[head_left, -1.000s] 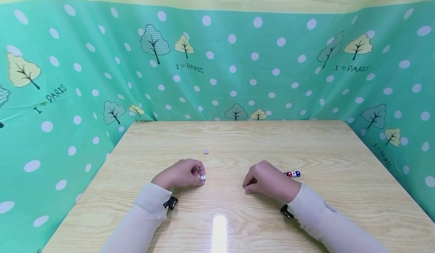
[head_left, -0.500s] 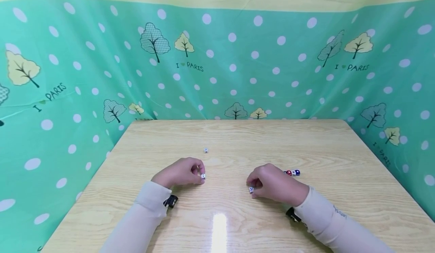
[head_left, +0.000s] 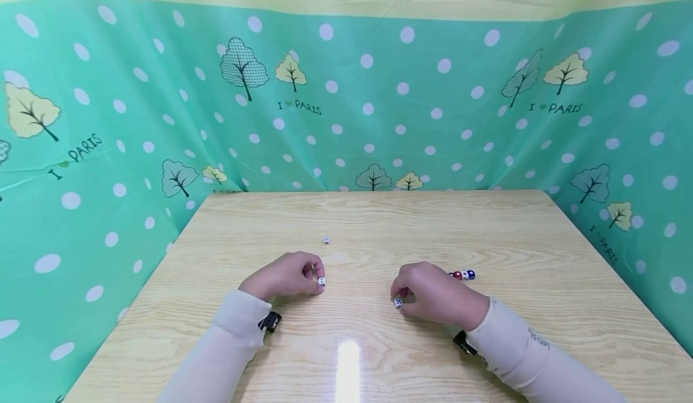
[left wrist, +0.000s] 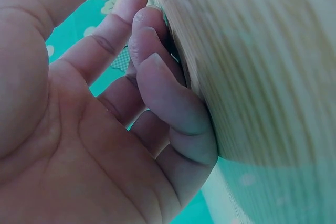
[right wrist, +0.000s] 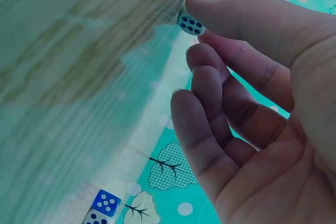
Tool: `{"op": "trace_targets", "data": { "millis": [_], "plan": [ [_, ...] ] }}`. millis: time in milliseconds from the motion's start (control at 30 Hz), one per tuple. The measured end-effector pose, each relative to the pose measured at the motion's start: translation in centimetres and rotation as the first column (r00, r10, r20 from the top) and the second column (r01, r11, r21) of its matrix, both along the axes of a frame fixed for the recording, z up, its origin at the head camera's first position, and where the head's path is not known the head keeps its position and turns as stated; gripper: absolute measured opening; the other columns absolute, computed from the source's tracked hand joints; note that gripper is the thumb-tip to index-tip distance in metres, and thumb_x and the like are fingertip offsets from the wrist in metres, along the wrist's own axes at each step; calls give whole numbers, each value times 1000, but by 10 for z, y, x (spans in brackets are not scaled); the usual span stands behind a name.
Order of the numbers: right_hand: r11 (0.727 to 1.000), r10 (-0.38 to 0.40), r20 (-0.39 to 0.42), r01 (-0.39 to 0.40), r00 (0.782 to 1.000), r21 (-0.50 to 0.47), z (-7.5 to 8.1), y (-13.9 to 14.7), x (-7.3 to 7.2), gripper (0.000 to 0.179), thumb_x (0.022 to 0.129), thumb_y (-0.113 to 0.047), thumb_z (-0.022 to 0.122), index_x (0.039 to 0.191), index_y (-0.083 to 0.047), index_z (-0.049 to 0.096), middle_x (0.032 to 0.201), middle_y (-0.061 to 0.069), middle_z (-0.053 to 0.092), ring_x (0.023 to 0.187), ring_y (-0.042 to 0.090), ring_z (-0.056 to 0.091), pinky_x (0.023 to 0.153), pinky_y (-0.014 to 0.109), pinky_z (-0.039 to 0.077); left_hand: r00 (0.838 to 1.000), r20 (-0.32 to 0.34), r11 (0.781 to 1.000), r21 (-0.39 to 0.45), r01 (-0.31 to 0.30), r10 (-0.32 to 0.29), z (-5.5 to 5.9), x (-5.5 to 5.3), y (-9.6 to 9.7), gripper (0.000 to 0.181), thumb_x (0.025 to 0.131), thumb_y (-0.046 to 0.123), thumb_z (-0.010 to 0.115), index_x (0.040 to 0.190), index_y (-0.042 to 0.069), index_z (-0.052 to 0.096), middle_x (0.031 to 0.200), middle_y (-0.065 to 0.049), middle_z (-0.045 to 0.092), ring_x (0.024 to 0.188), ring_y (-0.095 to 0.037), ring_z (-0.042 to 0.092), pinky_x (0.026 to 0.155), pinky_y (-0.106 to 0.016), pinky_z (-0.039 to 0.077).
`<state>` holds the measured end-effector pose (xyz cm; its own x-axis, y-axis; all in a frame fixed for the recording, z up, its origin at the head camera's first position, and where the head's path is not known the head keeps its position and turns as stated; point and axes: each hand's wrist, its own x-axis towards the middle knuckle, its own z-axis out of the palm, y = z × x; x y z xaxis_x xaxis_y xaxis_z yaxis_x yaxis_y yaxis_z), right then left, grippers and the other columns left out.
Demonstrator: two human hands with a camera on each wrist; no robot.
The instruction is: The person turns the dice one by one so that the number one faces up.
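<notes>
On the left of the table, my left hand pinches a small white die between thumb and index finger, close over the wood. Red dots show on that die's face in the left wrist view, at the top edge. My right hand holds another white die between thumb and index finger, its dark-dotted face turned up. The right wrist view shows six dark dots on this die, with the other fingers curled beneath. Both hands rest low at the wooden table, a gap between them.
A single white die lies beyond the left hand. Behind the right hand sits a short row of dice, with a red die and a blue die showing; the hand partly hides it. A green dotted curtain surrounds the table.
My right hand has shifted slightly right and toward me and turned, bringing its white die into view. The left hand keeps its pinch in nearly the same place.
</notes>
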<state>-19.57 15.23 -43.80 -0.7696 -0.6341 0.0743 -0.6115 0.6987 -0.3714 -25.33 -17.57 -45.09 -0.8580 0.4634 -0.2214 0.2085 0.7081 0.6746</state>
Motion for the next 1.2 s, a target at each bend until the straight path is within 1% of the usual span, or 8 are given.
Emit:
{"op": "trace_targets", "data": {
  "millis": [133, 467, 767, 867, 1033, 1100, 1200],
  "plan": [
    [1000, 12, -14, -12, 1000, 6, 0, -1, 0, 11, 84, -9, 83, 87, -19, 80, 83, -12, 68, 76, 2, 61, 70, 21, 53, 1000, 11, 1000, -1, -12, 12, 0, 0, 0, 21, 85, 19, 86, 93, 15, 67, 76, -2, 57, 65, -15, 50, 60, -31, 40],
    [1000, 10, 2, -10, 1000, -2, 1, -1, 0, 14, 84, -7, 83, 83, -20, 77, 80, -13, 69, 72, 3, 61, 67, 20, 52, 1000, 13, 1000, 11, -8, 8, 1, 0, 0, 22, 84, 19, 86, 94, 14, 67, 76, -3, 57, 66, -16, 50, 60, -31, 40],
    [1000, 8, 23, -8, 1000, -4, 2, -2, 0, 13, 84, -9, 83, 83, -19, 76, 79, -14, 69, 71, 3, 60, 67, 20, 52, 1000, 8, 1000, 13, -3, 3, 1, 0, -1, 22, 84, 19, 86, 94, 14, 66, 76, -3, 56, 66, -15, 49, 60, -32, 40],
    [1000, 7, 19, -7, 1000, -1, 1, -2, 0, 12, 84, -10, 82, 83, -20, 76, 80, -14, 68, 72, 1, 60, 67, 20, 52, 1000, 8, 1000, 15, -3, 3, 1, 0, -1, 22, 84, 18, 86, 94, 14, 66, 76, -3, 56, 66, -16, 49, 60, -32, 41],
    [1000, 27, -5, -27, 1000, -2, 0, -2, 0, 12, 85, -10, 81, 83, -21, 76, 80, -15, 65, 73, 3, 59, 68, 20, 51, 1000, 11, 1000, 21, -7, 6, 0, 0, 0, 22, 84, 18, 86, 93, 14, 66, 76, -3, 56, 67, -15, 50, 61, -32, 41],
    [999, 36, -14, -36, 999, -2, 0, -1, 1, 11, 85, -11, 81, 84, -20, 76, 81, -14, 66, 73, 3, 59, 68, 20, 52, 1000, 12, 1000, 22, -8, 8, 0, 0, -1, 22, 84, 18, 86, 93, 14, 66, 76, -3, 56, 67, -16, 50, 61, -32, 41],
    [998, 57, -22, -57, 998, -1, 2, 1, 1, 16, 84, -6, 79, 94, -18, 79, 88, -11, 69, 77, 3, 60, 71, 20, 53, 1000, 14, 1000, 20, -8, 8, 1, 0, 0, 22, 84, 18, 86, 93, 14, 66, 76, -3, 56, 66, -16, 50, 60, -32, 41]
  ]
}}
